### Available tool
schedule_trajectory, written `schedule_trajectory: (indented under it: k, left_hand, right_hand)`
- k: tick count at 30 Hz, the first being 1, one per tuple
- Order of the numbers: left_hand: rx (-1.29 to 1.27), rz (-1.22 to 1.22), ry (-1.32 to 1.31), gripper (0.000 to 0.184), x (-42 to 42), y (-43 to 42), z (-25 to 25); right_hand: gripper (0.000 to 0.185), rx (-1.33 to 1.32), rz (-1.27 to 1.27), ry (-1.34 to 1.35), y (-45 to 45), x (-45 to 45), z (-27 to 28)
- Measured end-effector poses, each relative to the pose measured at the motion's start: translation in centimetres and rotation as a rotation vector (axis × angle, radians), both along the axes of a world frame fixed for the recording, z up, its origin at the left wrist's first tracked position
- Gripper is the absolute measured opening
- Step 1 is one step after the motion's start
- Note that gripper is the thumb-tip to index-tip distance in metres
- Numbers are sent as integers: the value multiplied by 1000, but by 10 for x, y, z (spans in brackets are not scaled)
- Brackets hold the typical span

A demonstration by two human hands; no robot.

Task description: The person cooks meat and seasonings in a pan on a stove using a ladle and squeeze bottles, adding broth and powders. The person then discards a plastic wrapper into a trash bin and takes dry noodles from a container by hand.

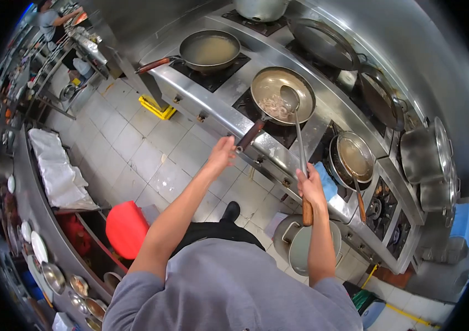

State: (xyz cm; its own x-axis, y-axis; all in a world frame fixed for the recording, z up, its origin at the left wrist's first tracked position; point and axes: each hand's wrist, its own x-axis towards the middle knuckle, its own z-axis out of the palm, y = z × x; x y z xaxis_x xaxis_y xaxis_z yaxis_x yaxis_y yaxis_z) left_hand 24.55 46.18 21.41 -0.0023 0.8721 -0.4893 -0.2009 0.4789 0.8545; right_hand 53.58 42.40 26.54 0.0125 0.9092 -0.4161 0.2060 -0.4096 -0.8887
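"Two hands at the stove (212, 113): holding what?"

"Right hand (312, 185) closed around the ladle (299, 138), near its wooden grip. Left hand (223, 153) loosely curled just beside the end of the pan handle (252, 135); touching or apart, impossible to tell."

"And the pan (270, 83)?"

"On a burner, with sliced food (276, 107) gathered toward the handle side and the bowl of the ladle inside."

"How far along?"

"Partway, probably. Food already in the pan, not yet lifted out; amount of cooking left, hard to judge."

"What about the surface around?"

"Shiny steel, set with burners. On one side, a second pan (190, 45) of cloudy liquid; on the other, a smaller pan (334, 157) with what looks like a strainer (357, 157) across it, and a blue cloth (326, 181) near the right hand. Farther along, big pots (423, 154) by the wall."

"And the room?"

"A busy kitchen: pale floor tiles (154, 144), a long table (64, 248) with bowls and plates on the left, another person (49, 21) far off, too small for detail."
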Motion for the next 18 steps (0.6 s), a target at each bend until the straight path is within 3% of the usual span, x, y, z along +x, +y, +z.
schedule_trajectory:
  k: [3,5,7,9,10,11,12,16,18]
  left_hand:
    - [85,15,146,27,-47,-56,-43]
    - [64,158,128,17,-86,-112,-87]
    - [-67,245,123,8,-136,-171,-95]
    - [-50,464,228,7,-185,-230,-119]
    - [-41,586,321,9,-208,-262,-127]
    - [-46,726,342,14,-232,-290,-127]
    - [-53,864,284,18,-257,-319,-126]
    - [-144,1227,237,19,-336,-421,-80]
    - [-47,1477,228,10,-366,-461,-63]
  right_hand:
    - [44,-70,-63,105,-8,-10,11]
    - [53,-60,-71,45,-9,-9,-2]
    - [60,-20,-46,60,-5,-6,-24]
    - [55,53,-154,-7,-5,-14,-39]
    - [38,73,-153,4,-5,-25,-33]
    - [18,121,-87,79,2,-19,-49]
    - [16,162,-70,31,8,-22,-55]
    - [20,158,-182,66,29,-42,-65]
    - [23,99,-184,135,41,-51,-67]
